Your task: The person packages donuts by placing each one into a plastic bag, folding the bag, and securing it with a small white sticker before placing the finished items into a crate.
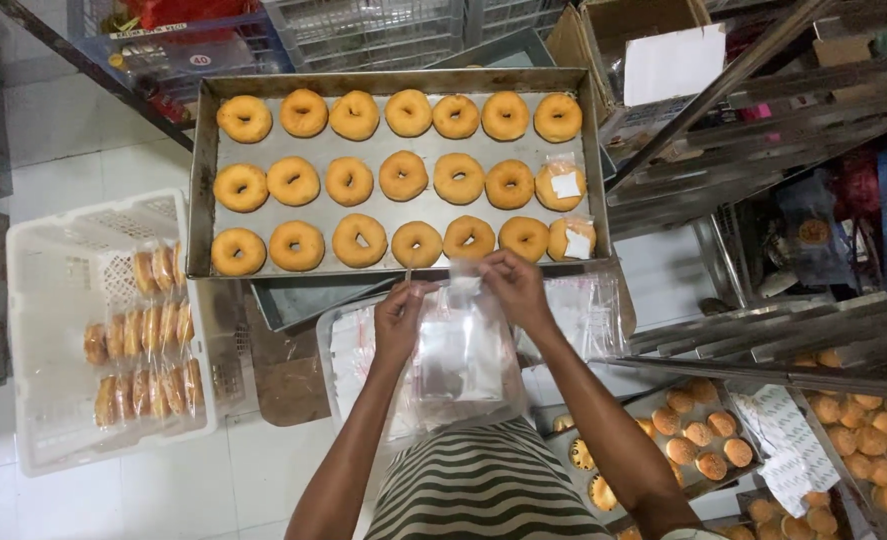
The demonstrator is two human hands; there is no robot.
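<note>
A white tiled floor (73,130) runs under metal racks (763,130) on the right, in a cramped bakery room. Just beyond both hands lies a large metal baking tray (203,180) holding three rows of golden ring doughnuts (403,175); the two doughnuts (566,212) at its right end already sit in clear wrappers with white labels. Well to the left of the left hand (400,318) stands a white plastic crate (53,420) with rows of bagged doughnuts (143,340) inside. Below the right hand (516,288), lower trays (663,470) carry small round buns (703,445). Both hands pinch the top edge of a clear plastic bag (458,350), each grip closed on it, the bag hanging between them over a shallow tray of more empty bags (588,315).
</note>
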